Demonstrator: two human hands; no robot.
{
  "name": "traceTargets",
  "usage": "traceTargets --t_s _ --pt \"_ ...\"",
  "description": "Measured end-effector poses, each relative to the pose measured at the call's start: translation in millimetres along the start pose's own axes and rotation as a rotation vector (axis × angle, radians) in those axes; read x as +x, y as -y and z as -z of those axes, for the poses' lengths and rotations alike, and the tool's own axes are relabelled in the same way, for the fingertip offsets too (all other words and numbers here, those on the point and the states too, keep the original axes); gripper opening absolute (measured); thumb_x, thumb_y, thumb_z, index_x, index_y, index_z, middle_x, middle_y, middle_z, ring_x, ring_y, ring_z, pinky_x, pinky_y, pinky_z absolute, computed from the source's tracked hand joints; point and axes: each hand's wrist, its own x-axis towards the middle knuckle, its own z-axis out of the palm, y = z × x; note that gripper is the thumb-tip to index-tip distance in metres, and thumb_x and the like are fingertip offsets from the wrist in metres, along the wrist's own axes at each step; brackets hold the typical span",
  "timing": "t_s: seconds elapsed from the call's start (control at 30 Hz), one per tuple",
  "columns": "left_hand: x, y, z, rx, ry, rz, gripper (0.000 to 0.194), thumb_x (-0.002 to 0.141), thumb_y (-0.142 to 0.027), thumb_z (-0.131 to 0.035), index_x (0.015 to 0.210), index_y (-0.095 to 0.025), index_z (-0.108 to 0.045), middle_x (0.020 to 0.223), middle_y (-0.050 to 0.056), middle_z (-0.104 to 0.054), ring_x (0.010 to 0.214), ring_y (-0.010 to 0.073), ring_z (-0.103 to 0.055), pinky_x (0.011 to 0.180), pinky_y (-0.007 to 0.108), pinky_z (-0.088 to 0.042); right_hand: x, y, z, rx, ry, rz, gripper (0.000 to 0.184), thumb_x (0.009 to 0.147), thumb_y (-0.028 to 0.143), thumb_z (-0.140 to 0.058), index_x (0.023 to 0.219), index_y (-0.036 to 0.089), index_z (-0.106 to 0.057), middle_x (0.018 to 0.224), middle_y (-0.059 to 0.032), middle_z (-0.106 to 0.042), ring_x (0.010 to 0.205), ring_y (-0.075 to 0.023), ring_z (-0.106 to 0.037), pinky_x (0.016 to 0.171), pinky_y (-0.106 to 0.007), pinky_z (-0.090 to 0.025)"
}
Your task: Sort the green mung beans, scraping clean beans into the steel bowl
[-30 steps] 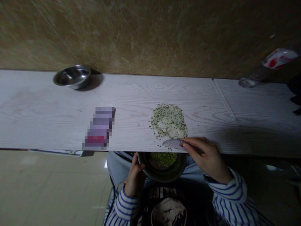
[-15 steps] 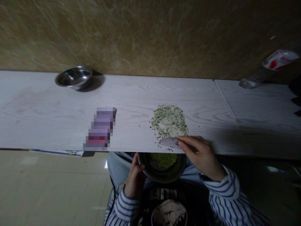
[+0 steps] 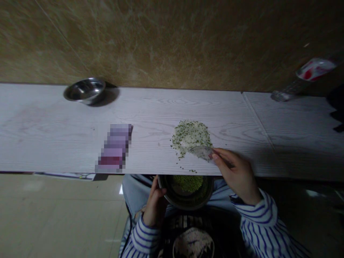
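Observation:
My left hand (image 3: 156, 200) grips the left rim of a metal bowl (image 3: 185, 207), held over my lap just below the table's front edge. Green beans (image 3: 189, 183), small like mung beans, lie inside it. Between the thumb and fingers of my right hand (image 3: 238, 172) is a thin, clear, curved plastic piece (image 3: 201, 152). Its edge is at the near side of a spread pile of white grains mixed with green beans (image 3: 191, 134). A few loose beans lie on the tabletop between the pile and the front edge.
A second metal bowl (image 3: 85, 92) stands at the back left, by the wall. A pixelated flat object (image 3: 114, 148) lies left of the pile. A clear bottle with a red and white label (image 3: 314, 70) is at the back right of the table (image 3: 150, 107).
My right hand has moved the plastic piece away from the front edge and slightly right, to the pile's near edge. My left hand and the bowl have stayed nearly still.

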Motion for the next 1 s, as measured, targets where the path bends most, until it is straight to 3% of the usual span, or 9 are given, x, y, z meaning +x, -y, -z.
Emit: traceTargets --t_s 0.17,0.5,0.73,1.0 --pt "1 3 1.6 -0.021 0.012 0.01 0.05 0.073 -0.022 -0.067 0.123 -0.029 -0.069 0.122 0.005 -0.074 0.116 0.031 -0.064 0.091 0.042 -0.054 1 -2 3 -0.028 -0.091 -0.046 0.023 0.092 0.036 -0.063 0.102 0.02 -0.076 0.096 -0.0102 -0.081 0.086 -0.0273 -0.077 0.08 -0.04 -0.062" --pt "2 3 4.9 -0.001 0.01 0.016 0.05 0.074 -0.024 -0.067 0.124 -0.031 -0.068 0.121 0.005 -0.073 0.113 0.0304 -0.066 0.086 0.041 -0.055 -3 9 -8 -0.007 -0.011 0.036 0.021 0.094 0.031 -0.062 0.106 0.021 -0.076 0.1 -0.0091 -0.081 0.088 -0.0249 -0.077 0.083 -0.039 -0.061" --pt "2 3 2.5 -0.018 -0.011 0.014 0.051 0.072 -0.023 -0.068 0.123 -0.027 -0.069 0.121 0.006 -0.073 0.12 0.0344 -0.062 0.095 0.046 -0.052 -14 7 -2 0.032 0.032 0.04 0.02 0.093 0.03 -0.063 0.106 0.022 -0.076 0.098 -0.0076 -0.081 0.085 -0.0236 -0.077 0.08 -0.037 -0.061" --pt "2 3 2.6 -0.031 0.012 0.013 0.051 0.073 -0.022 -0.067 0.123 -0.029 -0.069 0.124 0.005 -0.073 0.12 0.0321 -0.062 0.094 0.043 -0.052 -21 1 7 0.051 0.016 0.002 0.019 0.092 0.031 -0.064 0.102 0.02 -0.076 0.091 -0.0085 -0.08 0.081 -0.0236 -0.077 0.076 -0.036 -0.062"
